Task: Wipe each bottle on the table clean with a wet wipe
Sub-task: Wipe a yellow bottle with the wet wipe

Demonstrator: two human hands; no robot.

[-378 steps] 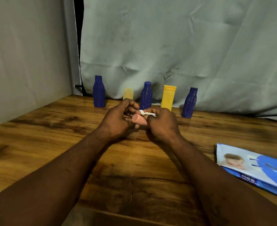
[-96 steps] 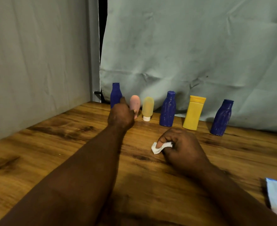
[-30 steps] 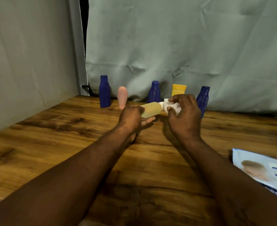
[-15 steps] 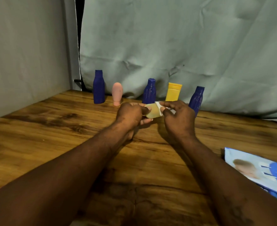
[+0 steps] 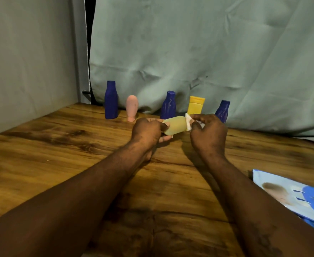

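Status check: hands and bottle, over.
Left hand grips pale yellow bottle, held sideways. Right hand pinches wipe at its end. Nothing in the way.

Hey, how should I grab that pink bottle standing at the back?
Probably pinch the pink bottle round its wide middle, coming from the front: it balances on its narrow cap, and the leftmost blue bottle stands close on its left.

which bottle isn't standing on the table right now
The pale yellow translucent bottle: the left hand holds it sideways in the air, while the rest stand upright at the back.
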